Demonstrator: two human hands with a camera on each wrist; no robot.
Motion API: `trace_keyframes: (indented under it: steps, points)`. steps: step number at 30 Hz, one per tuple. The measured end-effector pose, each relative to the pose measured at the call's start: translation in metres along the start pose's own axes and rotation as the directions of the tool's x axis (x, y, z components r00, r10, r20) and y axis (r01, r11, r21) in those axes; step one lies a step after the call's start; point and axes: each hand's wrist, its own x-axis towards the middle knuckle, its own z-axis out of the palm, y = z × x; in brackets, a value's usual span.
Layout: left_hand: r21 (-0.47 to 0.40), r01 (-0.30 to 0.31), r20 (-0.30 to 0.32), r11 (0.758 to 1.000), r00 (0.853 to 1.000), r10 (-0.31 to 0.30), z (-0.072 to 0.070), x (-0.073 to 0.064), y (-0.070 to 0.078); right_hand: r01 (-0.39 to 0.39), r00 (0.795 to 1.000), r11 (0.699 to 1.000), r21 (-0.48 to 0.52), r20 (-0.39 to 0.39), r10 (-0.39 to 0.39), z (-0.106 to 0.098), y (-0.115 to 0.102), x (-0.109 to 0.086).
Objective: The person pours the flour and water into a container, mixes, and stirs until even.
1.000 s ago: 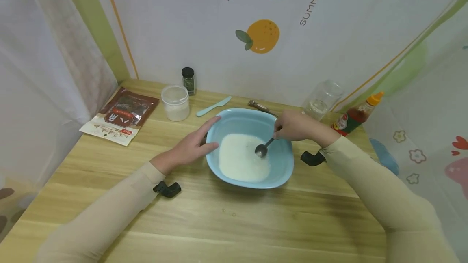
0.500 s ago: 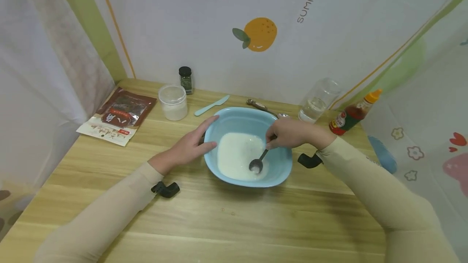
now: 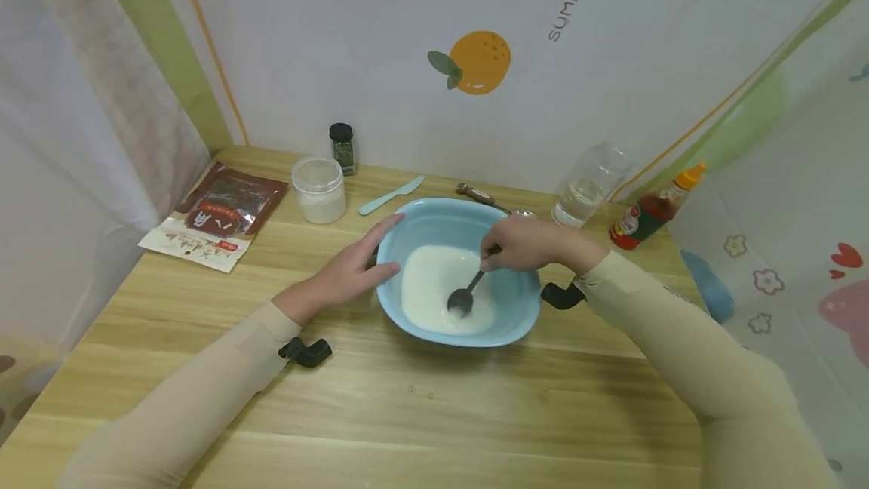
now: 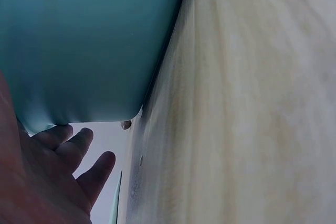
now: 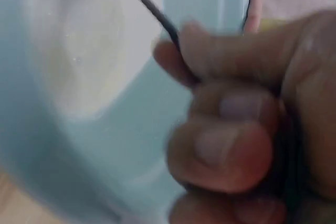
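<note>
A light blue basin (image 3: 441, 211) stands on the wooden table, holding a pale, milky liquid (image 3: 431, 270). My left hand (image 3: 342, 278) rests against the basin's left side, thumb and forefinger on the rim. In the left wrist view its other fingers (image 4: 94, 177) stretch out beside the outer wall, fairly straight. Above the basin's right half, my right hand (image 3: 519, 242) pinches the handle of a dark spoon (image 3: 462, 299). The spoon's bowl dips into the liquid. The right wrist view shows the curled fingers (image 5: 220, 150) close up, with the spoon handle coming out past the thumb.
Behind the basin lie a mint-green knife (image 3: 391, 195) and a brown-handled utensil (image 3: 475, 193). Left of them stand a jar of white powder (image 3: 319, 191), a spice jar (image 3: 342, 149) and a brown packet (image 3: 217, 213). At right are a glass (image 3: 580, 198) and a sauce bottle (image 3: 648, 213).
My right hand has moved the spoon leftward and toward me through the liquid. The left hand stays at the basin's side. The whole view has shifted slightly.
</note>
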Motion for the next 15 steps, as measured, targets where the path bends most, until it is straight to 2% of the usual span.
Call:
trace_keyframes:
  steps: [3,6,8,11,13,15]
  points:
    - [0.01,0.001,-0.003,1.0,1.0,-0.001,0.001,0.0,-0.001,-0.065,0.995,0.997,-0.032,-0.074,0.063,-0.004,0.0,0.001]
    - [0.009,0.002,-0.001,1.0,1.0,-0.002,0.001,0.001,-0.003,-0.118,0.992,0.991,-0.067,-0.052,0.115,-0.008,0.002,-0.003]
    - [0.0,0.008,-0.002,1.0,1.0,-0.008,0.001,0.0,-0.003,-0.085,0.996,0.993,-0.079,0.003,0.086,-0.009,0.0,-0.003]
    - [0.004,0.015,-0.009,1.0,1.0,-0.015,0.0,0.0,-0.002,0.004,0.998,0.999,-0.034,0.056,-0.002,-0.005,-0.007,0.003]
    - [0.011,0.012,-0.007,1.0,1.0,-0.012,0.0,0.0,-0.003,0.025,0.999,0.999,-0.027,0.029,-0.024,-0.004,-0.01,0.007]
    - [0.013,0.007,-0.002,1.0,1.0,-0.007,0.001,0.001,-0.003,-0.012,1.0,1.0,-0.026,-0.009,0.012,-0.005,-0.01,0.009]
